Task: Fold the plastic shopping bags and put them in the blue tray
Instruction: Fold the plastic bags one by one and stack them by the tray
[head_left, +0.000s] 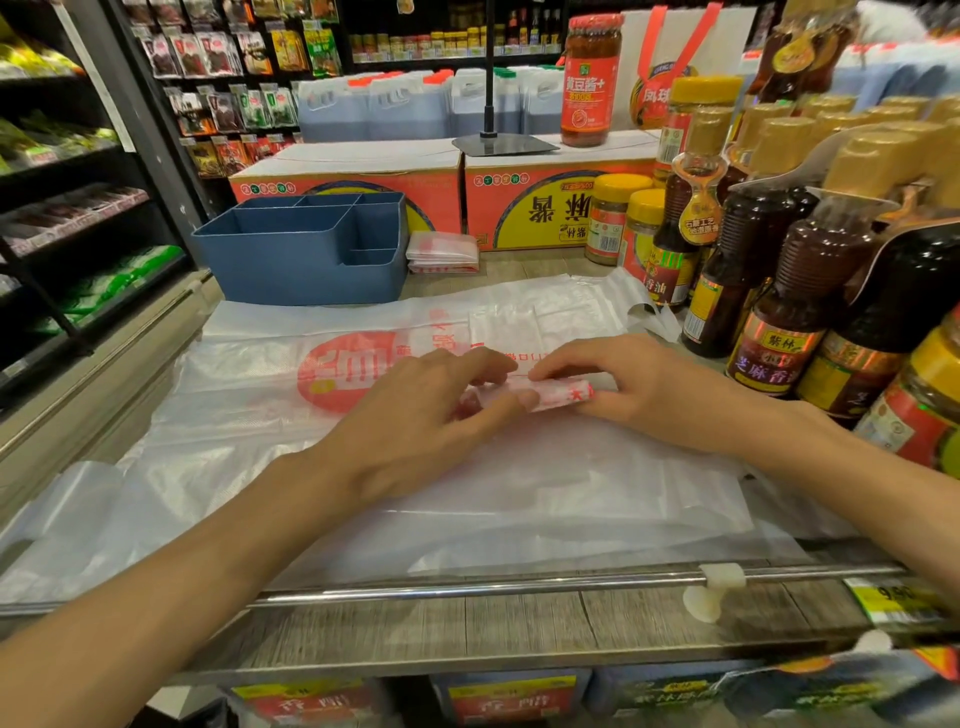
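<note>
Folding nearly done: left hand (431, 410) and right hand (618, 389) pinch folded bag (540, 392). Next, judged: carry to blue tray (306, 260), beyond and left of bag.

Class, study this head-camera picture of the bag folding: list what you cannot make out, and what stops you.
- Folded bag, head view: its middle is covered by the left hand and right hand.
- Blue tray: its own walls hide the compartment floors, so whether bags lie inside is unknown.
- Shelf surface: covered by the spread flat bags.
- Yellow price tag: blurred.
</note>
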